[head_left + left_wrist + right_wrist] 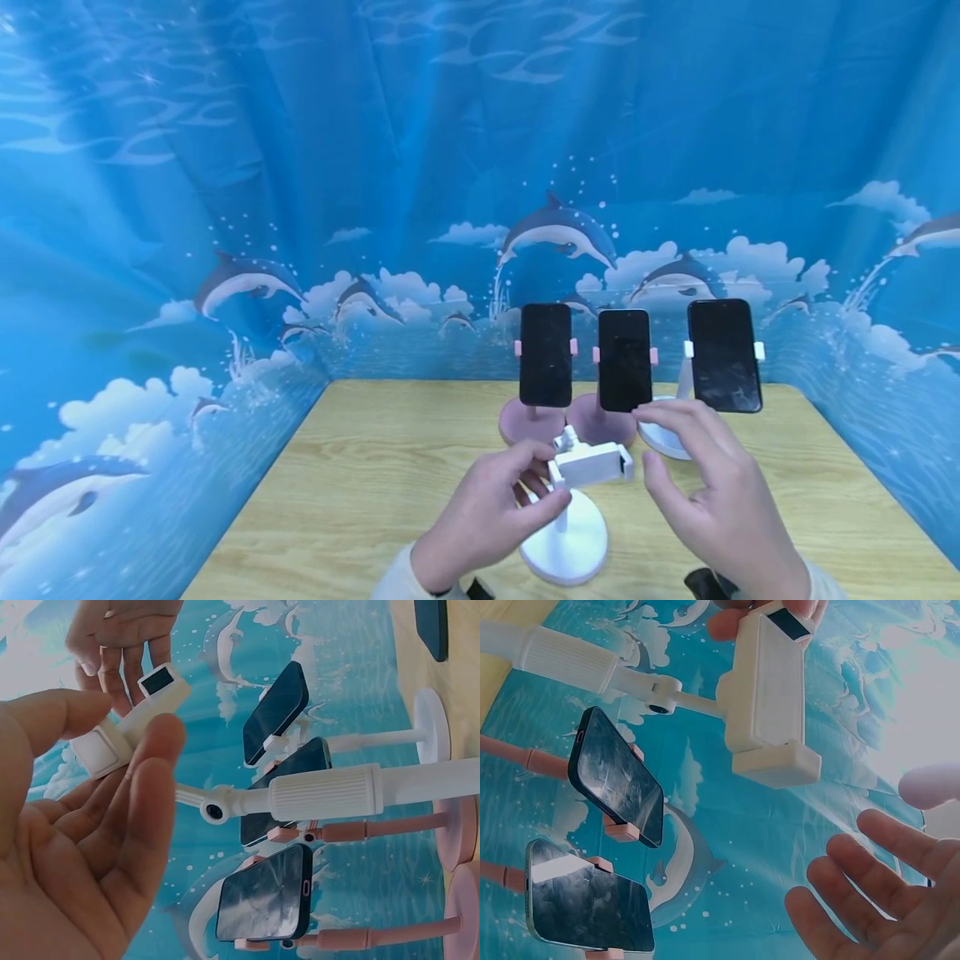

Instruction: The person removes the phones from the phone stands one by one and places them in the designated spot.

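A white phone stand (564, 542) with a round base stands on the table, its clamp (592, 465) holding no phone. My left hand (491, 504) grips the clamp's left end between thumb and fingers; the left wrist view shows that end block (101, 750) between them. To the right of the clamp, my right hand (712, 492) is held with fingers spread and slightly bent, holding nothing. A gap separates it from the clamp in the right wrist view, where the right fingers (855, 877) sit below the clamp's near end.
Behind stand two pink phone stands (517, 423) and another white stand (663, 440), each bearing a dark phone (546, 354) upright. Another dark phone (431, 630) is by the table surface in the left wrist view. A blue dolphin-print curtain (420, 208) surrounds the wooden table (360, 467).
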`<action>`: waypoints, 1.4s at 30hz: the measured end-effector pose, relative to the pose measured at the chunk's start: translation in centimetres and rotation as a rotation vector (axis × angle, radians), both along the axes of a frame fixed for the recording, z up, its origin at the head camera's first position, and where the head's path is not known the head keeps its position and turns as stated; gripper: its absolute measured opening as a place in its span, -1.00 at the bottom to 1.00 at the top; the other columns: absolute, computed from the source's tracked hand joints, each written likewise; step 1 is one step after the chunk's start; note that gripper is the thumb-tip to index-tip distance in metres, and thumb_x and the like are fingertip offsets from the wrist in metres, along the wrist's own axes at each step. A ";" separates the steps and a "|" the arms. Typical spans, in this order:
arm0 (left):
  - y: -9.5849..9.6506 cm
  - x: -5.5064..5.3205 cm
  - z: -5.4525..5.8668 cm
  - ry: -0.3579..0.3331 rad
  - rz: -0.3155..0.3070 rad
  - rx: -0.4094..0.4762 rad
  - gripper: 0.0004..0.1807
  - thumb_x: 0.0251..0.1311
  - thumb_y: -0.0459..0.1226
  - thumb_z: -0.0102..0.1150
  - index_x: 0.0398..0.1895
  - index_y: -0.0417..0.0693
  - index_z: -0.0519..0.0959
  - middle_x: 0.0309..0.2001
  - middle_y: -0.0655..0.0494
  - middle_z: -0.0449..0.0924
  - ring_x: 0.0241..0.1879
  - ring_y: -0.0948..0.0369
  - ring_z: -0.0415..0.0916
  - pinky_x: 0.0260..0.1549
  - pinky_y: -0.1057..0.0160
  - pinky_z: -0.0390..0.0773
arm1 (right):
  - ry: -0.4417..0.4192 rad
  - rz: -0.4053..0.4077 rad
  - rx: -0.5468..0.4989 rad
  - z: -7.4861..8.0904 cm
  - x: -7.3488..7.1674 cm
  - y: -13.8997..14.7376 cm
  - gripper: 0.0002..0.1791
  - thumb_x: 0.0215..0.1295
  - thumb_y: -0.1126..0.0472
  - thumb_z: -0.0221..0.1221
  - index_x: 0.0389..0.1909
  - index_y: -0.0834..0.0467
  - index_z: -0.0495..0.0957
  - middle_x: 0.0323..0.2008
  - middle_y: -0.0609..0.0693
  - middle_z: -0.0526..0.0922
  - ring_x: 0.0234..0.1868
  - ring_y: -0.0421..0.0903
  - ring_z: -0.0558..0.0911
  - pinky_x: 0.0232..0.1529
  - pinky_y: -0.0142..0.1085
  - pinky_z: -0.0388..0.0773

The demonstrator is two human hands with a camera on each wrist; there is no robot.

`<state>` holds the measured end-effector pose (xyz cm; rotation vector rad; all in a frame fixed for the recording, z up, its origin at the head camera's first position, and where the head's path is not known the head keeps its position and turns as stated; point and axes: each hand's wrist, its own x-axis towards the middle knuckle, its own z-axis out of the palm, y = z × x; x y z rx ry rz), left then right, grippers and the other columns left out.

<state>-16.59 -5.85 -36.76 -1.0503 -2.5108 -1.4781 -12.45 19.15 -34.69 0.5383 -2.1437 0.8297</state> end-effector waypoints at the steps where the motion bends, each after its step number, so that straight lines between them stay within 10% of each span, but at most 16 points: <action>1: 0.0 0.0 0.0 0.002 0.001 0.007 -0.76 0.36 -0.19 0.35 0.01 -0.03 0.61 -0.19 0.26 0.69 -0.31 0.46 0.61 -0.32 0.38 0.65 | 0.001 0.000 -0.002 0.1 0.0 -0.1 -0.43 0.13 0.48 0.33 0.17 0.02 0.61 0.11 -0.11 0.62 0.14 -0.23 0.51 0.23 -0.70 0.23; 17: -2.4 -1.2 0.8 0.024 0.093 0.312 -0.75 0.44 -0.28 0.24 0.07 -0.23 0.59 -0.30 -0.02 0.65 -0.45 0.28 0.60 -0.45 0.27 0.67 | 0.010 0.008 -0.019 0.5 -0.6 -0.9 -0.46 0.15 0.48 0.31 0.13 0.00 0.63 0.09 -0.13 0.62 0.12 -0.22 0.53 0.16 -0.66 0.29; 25: -6.1 -2.4 2.6 -0.099 0.186 0.321 -0.67 0.55 -0.30 0.06 0.26 -0.25 0.50 -0.21 -0.09 0.57 -0.42 0.22 0.52 -0.46 0.33 0.57 | 0.009 -0.018 -0.016 0.0 -0.5 -0.5 -0.40 0.10 0.52 0.30 0.14 -0.04 0.62 0.10 -0.13 0.61 0.10 -0.23 0.51 0.12 -0.69 0.29; 42: -12.6 -13.5 0.0 -0.161 0.472 0.422 -0.55 0.65 -0.25 -0.17 0.50 -0.13 0.32 -0.10 -0.04 0.45 -0.28 0.18 0.43 -0.32 0.35 0.59 | -0.038 -0.052 -0.019 -0.7 -0.5 -0.6 -0.39 0.13 0.51 0.30 0.14 -0.10 0.61 0.10 -0.17 0.60 0.08 -0.25 0.51 0.08 -0.73 0.30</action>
